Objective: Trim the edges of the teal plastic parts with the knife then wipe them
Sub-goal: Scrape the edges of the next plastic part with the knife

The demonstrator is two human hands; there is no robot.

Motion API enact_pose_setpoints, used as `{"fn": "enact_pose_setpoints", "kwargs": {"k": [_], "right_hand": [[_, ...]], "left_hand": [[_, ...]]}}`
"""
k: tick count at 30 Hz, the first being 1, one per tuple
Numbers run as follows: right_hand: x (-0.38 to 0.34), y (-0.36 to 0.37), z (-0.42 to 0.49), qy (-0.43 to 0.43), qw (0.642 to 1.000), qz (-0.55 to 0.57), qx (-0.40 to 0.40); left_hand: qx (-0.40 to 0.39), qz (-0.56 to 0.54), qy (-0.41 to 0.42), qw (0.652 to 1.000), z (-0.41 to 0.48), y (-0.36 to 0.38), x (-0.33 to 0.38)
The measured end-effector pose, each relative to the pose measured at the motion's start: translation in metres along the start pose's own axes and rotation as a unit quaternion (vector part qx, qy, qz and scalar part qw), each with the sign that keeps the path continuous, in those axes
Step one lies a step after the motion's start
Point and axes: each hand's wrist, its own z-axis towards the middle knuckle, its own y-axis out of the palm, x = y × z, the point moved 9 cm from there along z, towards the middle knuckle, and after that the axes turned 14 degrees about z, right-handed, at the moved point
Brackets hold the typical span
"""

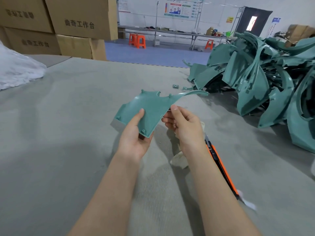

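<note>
The teal part [150, 108] is held up above the grey table [68, 116], a little left of the scene's middle, with its ribbed inner face turned up to the camera. Its long curved arm sweeps away to the far right. The left hand [134, 135] grips its near corner, thumb lying on top and fingers curled beneath. The right hand [184, 126] pinches the part's right edge between thumb and fingertips, so neither hand holds a tool.

What the coming move turns on is the knife [219, 165]. It lies flat on the table just beside the right wrist, on its right side. Its long axis runs almost parallel with that forearm, the metal blade end pointing far and the orange-and-black handle trailing toward the near right. The right hand is plainly the nearer one. My judgement is that it should let go of the edge and drop back and to the right, taking the handle lengthwise while the left hand keeps the part steady.

A pale cloth [179, 160] lies crumpled on the table under the right wrist. The pile of teal parts [264, 79] sits well apart at the far right.
</note>
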Motion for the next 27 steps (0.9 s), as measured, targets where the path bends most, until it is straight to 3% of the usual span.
{"fn": "enact_pose_setpoints", "kwargs": {"k": [2,3,4,6,8,11,14,17,22,24,27], "right_hand": [[-0.008,0.0,0.0,-0.006,0.999,-0.045,-0.011],[-0.016,-0.008,0.001,-0.021,0.992,-0.123,0.003],[-0.029,-0.022,0.003,-0.043,0.97,-0.238,0.036],[-0.055,-0.065,0.002,-0.042,0.881,-0.453,0.13],[-0.057,-0.108,-0.007,0.071,0.825,-0.534,0.17],[-0.031,-0.13,-0.027,0.252,0.749,-0.603,0.106],[-0.019,-0.128,-0.025,0.271,0.715,-0.642,0.054],[-0.027,-0.129,-0.018,0.225,0.753,-0.61,0.102],[-0.077,-0.113,-0.014,-0.067,0.911,-0.335,0.229],[-0.084,-0.094,-0.011,-0.125,0.943,-0.223,0.214],[-0.07,-0.064,-0.003,-0.132,0.962,-0.164,0.172]], "left_hand": [[-0.005,-0.001,0.012,1.0,0.0,0.0,0.004],[-0.005,-0.004,0.019,1.0,0.0,-0.001,0.006],[-0.003,-0.007,0.026,1.0,0.0,-0.002,0.009],[0.0,-0.006,0.044,0.999,0.001,-0.004,0.015],[0.003,0.004,0.064,0.998,0.003,-0.006,0.02],[0.017,0.001,0.076,0.997,0.004,-0.009,0.023],[0.024,-0.003,0.073,0.997,0.003,-0.008,0.022],[0.03,-0.02,0.066,0.997,0.0,-0.008,0.021],[0.045,-0.073,0.038,0.996,-0.001,-0.012,0.022],[0.046,-0.082,0.023,0.995,0.0,-0.014,0.022],[0.046,-0.079,0.015,0.996,0.004,-0.021,0.023]]}}
